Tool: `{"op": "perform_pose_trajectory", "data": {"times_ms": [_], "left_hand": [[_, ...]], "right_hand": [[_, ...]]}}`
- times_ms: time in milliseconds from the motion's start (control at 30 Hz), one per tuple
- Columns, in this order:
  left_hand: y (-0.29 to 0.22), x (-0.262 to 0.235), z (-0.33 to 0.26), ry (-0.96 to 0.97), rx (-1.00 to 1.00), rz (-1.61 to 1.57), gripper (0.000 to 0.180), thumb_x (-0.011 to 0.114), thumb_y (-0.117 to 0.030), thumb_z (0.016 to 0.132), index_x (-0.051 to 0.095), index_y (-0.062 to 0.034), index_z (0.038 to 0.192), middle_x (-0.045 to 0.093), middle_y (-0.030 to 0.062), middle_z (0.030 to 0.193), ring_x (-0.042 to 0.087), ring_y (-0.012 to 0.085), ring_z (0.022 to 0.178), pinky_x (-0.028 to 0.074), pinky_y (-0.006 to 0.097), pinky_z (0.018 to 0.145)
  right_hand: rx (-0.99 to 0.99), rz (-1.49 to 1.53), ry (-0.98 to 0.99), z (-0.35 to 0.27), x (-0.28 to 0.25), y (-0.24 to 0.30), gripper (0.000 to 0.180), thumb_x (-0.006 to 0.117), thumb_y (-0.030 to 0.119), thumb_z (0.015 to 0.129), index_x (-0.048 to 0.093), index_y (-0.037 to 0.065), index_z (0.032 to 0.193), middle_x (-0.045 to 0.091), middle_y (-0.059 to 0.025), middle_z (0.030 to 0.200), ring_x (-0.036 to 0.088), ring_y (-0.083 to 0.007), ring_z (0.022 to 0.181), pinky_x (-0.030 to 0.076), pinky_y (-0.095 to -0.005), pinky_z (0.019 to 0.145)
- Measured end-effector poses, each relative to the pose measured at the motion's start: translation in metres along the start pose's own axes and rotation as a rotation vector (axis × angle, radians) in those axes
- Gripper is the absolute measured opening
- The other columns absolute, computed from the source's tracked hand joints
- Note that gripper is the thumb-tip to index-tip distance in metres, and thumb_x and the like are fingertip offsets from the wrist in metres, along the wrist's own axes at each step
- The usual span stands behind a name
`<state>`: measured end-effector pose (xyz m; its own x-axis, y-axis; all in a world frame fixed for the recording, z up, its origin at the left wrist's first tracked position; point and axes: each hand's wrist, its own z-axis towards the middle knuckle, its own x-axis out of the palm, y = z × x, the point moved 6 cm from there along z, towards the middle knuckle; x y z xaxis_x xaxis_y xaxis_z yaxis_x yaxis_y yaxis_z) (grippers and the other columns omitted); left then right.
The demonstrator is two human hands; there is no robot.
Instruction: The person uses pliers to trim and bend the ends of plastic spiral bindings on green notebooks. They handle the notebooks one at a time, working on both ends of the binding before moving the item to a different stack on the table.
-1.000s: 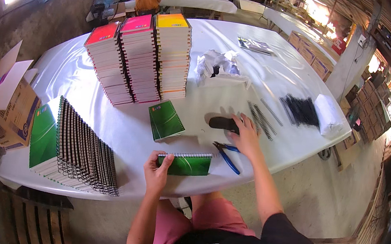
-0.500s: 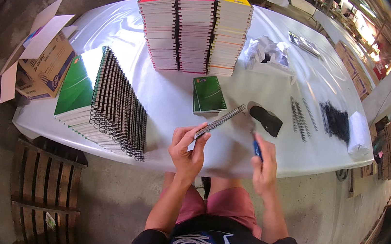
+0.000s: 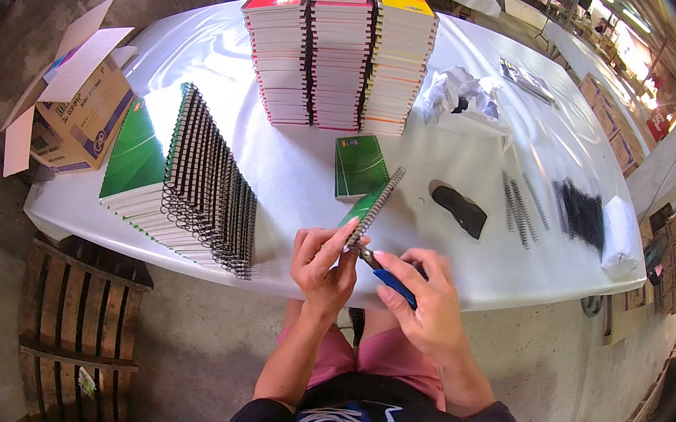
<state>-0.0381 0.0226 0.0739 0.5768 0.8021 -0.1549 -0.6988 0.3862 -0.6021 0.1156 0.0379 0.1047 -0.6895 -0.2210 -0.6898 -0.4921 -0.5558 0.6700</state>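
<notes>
My left hand (image 3: 324, 267) grips a green spiral notebook (image 3: 363, 206) near its lower end, holding it up on edge with the wire coil facing right. In my right hand (image 3: 426, 300) are blue-handled pliers (image 3: 396, 286). Their metal jaws reach the lower end of the coil, beside my left fingertips; whether they are closed on the wire is too small to tell. Just beyond lies another green notebook (image 3: 359, 165), flat on the table. To the right of the held notebook rests a black pouch-like object (image 3: 458, 208).
Stacked green notebooks (image 3: 196, 202) stand at the left, by an open cardboard box (image 3: 79, 116). Tall notebook stacks (image 3: 335, 59) rise at the back. Loose coils (image 3: 516, 206), a dark coil bundle (image 3: 579, 209), a white roll (image 3: 620, 233) and crumpled paper (image 3: 463, 96) sit rightward.
My right hand has brought the pliers leftward to the lower coil end. The held notebook has turned more upright, and its green cover now shows.
</notes>
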Motion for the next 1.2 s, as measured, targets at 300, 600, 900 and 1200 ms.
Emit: {"op": "perform_pose_trajectory", "data": {"times_ms": [300,600,900,1200], "left_hand": [[0.004,-0.002,-0.005,-0.119,-0.050,-0.058,0.032,0.072,0.003,0.071,0.067,-0.0021,0.102,0.059,0.0033,0.078,0.051,0.0167,0.075,0.042,0.027,0.067],[-0.002,-0.019,0.011,-0.377,-0.366,-0.507,0.033,0.058,-0.014,0.092,0.042,-0.0026,0.118,0.042,0.0035,0.105,0.038,0.0097,0.096,0.033,0.022,0.085],[-0.074,-0.078,0.028,-0.150,0.091,-0.307,0.041,0.057,-0.029,0.091,0.041,-0.0013,0.117,0.048,0.0103,0.103,0.050,0.0173,0.090,0.041,0.029,0.080],[-0.020,-0.194,0.102,-0.568,-0.067,0.105,0.064,0.052,-0.045,0.090,0.035,-0.0038,0.137,0.042,0.0140,0.136,0.038,0.0236,0.126,0.030,0.038,0.100]], "right_hand": [[0.092,0.436,0.110,-0.009,0.015,-0.036,0.043,0.056,0.032,0.090,0.052,0.008,0.126,0.055,-0.0150,0.104,0.055,-0.0277,0.097,0.045,-0.0395,0.082],[0.338,-0.736,-0.167,-0.026,-0.003,-0.135,0.057,0.053,0.042,0.090,0.041,0.012,0.137,0.044,-0.0121,0.128,0.043,-0.0303,0.119,0.032,-0.0447,0.102],[-0.136,1.195,-0.275,0.054,-0.015,0.011,0.065,0.071,0.005,0.078,0.038,-0.001,0.134,0.054,-0.0109,0.125,0.052,-0.0191,0.114,0.040,-0.0311,0.099],[-0.290,1.238,0.108,0.228,0.020,0.156,0.046,0.069,0.010,0.082,0.051,-0.001,0.123,0.061,-0.0105,0.097,0.063,-0.0151,0.081,0.054,-0.0249,0.069]]}}
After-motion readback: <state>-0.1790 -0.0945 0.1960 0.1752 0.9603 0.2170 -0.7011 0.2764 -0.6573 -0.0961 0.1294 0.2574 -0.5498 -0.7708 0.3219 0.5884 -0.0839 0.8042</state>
